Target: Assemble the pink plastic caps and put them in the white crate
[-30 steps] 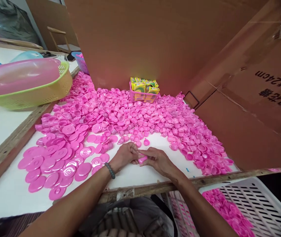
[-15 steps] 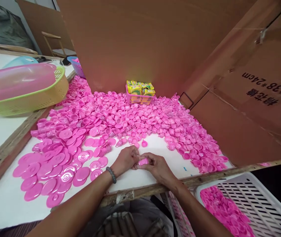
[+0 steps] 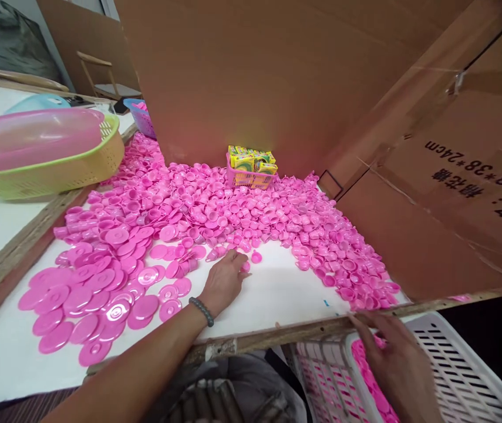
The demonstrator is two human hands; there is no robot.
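Note:
My left hand [image 3: 225, 276], with a beaded bracelet at the wrist, reaches onto the white tabletop in front of the pile. Its thumb and fingers close around a small pink toy cup [image 3: 245, 267]. Just beyond the fingertips, another pink cup [image 3: 256, 257] sits on the table. To the right, past the wooden table edge, my right hand [image 3: 396, 358] hovers above a white slotted basket [image 3: 466, 361] of pink pieces. Its fingers are apart and I see nothing held in them. The hand hides part of the basket's contents.
Heaped pink toy cups [image 3: 251, 211] spread across the back, with flat pink saucers [image 3: 96, 299] at left. A pink basket [image 3: 251, 179] of yellow boxes stands in the heap. Tall cardboard [image 3: 277, 76] walls the back and right. Large green basin [image 3: 57, 173] at left.
My hands were together over a small pink piece and have moved apart. The left went forward to a cup; the right swung right and down over the white basket, no longer with the piece visible.

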